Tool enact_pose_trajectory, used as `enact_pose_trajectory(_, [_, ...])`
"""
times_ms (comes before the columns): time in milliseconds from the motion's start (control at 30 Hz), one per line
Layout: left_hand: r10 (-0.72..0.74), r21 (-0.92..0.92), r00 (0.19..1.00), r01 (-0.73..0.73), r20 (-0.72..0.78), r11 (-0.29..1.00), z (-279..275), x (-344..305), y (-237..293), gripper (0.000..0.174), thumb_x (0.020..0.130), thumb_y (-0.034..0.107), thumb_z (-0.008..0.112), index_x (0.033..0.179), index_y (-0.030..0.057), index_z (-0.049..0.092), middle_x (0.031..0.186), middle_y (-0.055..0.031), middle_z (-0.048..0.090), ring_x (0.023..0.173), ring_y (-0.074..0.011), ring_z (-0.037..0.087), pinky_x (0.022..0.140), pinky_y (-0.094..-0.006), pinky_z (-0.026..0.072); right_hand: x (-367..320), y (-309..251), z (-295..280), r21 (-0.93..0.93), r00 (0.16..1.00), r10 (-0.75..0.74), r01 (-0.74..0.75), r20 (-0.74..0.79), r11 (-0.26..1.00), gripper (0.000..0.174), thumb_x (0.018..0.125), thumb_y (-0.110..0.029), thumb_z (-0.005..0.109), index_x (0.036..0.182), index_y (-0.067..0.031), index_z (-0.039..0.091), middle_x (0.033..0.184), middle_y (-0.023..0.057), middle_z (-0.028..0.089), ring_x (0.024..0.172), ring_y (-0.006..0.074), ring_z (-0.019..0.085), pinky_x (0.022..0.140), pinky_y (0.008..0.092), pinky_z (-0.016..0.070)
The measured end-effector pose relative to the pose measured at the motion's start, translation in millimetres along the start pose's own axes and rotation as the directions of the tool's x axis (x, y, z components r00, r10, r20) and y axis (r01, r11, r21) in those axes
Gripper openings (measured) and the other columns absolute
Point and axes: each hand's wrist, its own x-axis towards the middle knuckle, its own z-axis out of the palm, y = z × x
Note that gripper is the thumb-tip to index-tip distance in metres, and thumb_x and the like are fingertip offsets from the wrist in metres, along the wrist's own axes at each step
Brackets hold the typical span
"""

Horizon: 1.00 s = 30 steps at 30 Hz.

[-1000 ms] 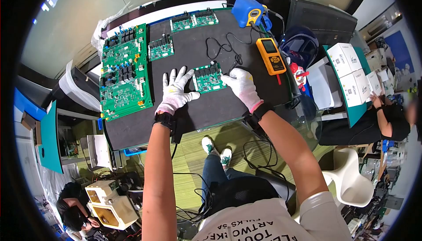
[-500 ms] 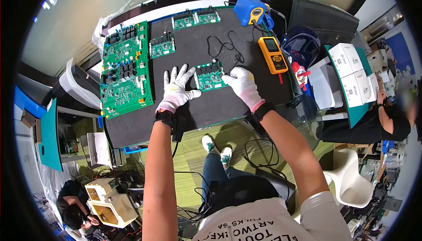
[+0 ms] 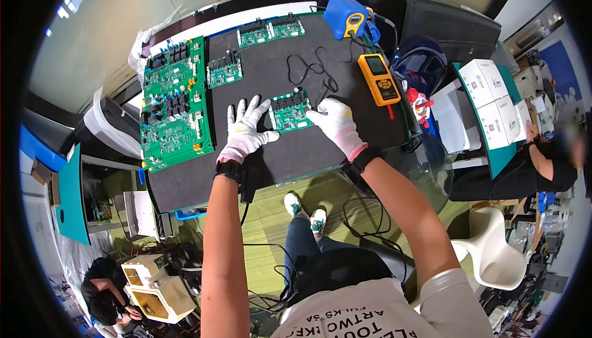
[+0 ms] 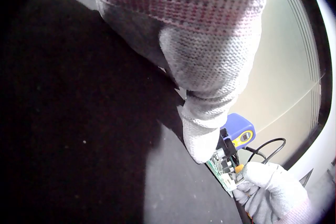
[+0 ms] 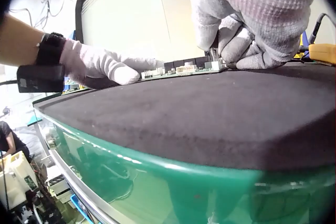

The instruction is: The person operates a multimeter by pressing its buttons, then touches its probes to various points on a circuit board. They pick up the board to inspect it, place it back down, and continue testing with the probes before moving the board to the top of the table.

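In the head view a small green circuit board (image 3: 291, 113) lies on the dark mat between two white-gloved hands. My left hand (image 3: 245, 129) rests on the mat with fingers spread, its index fingertip and thumb at the board's left side. My right hand (image 3: 337, 122) is at the board's right edge, fingers bent. In the right wrist view its thumb and fingers pinch a small dark piece with metal (image 5: 213, 54) over the board's end connector; I cannot tell its exact kind. A black cable (image 3: 314, 66) runs from a blue-and-yellow station (image 3: 346, 17) to near this hand.
A large green board panel (image 3: 176, 103) lies at the mat's left. One small board (image 3: 224, 68) is beside it, and two more (image 3: 271, 29) sit at the back edge. An orange handheld meter (image 3: 378, 80) lies at right. Another person's arm (image 3: 541, 165) shows at far right.
Both hands keep their places at the board, the right one nearly still at its right edge. The view shifts slightly. The person at far right has moved an arm.
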Motion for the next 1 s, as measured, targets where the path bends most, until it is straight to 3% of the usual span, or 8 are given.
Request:
enact_pose_trajectory(633, [0.004,-0.012,1.000,-0.004,-0.006,1.000,-0.7,-0.5,0.9,0.089,0.060,0.049,0.075,0.138,0.0277,0.036,0.148,-0.0040,0.025,0.138,-0.0305,0.013,0.112,-0.0471,0.0000,-2.5,-5.3,-2.2,0.025,1.000,0.020,-0.020,0.015,0.999,0.024,0.070,-0.017,0.073,0.071,0.0019,0.059,0.064,0.0129,0.057,0.057,0.0233,0.055,0.054,0.0335,0.0430])
enact_pose_trajectory(833, [0.012,-0.025,1.000,-0.013,-0.018,1.000,1.4,0.2,-1.3,0.089,0.060,0.048,0.075,0.137,0.0272,0.037,0.148,-0.0045,0.025,0.138,-0.0309,0.013,0.112,-0.0470,0.0001,-1.8,0.8,2.1,0.067,0.998,0.053,-0.054,0.021,0.996,0.023,0.070,-0.017,0.072,0.072,0.0019,0.059,0.065,0.0133,0.057,0.057,0.0243,0.055,0.055,0.0339,0.0429])
enact_pose_trajectory(1000, [0.006,-0.023,1.000,-0.007,-0.014,1.000,-0.3,-0.2,0.7,0.089,0.060,0.048,0.075,0.137,0.0270,0.036,0.148,-0.0045,0.025,0.138,-0.0312,0.013,0.112,-0.0471,0.0006,-0.2,4.9,5.2,0.006,0.998,-0.056,0.056,-0.037,0.998,0.025,0.069,-0.017,0.073,0.071,0.0020,0.057,0.067,0.0141,0.056,0.061,0.0292,0.055,0.057,0.0361,0.0431])
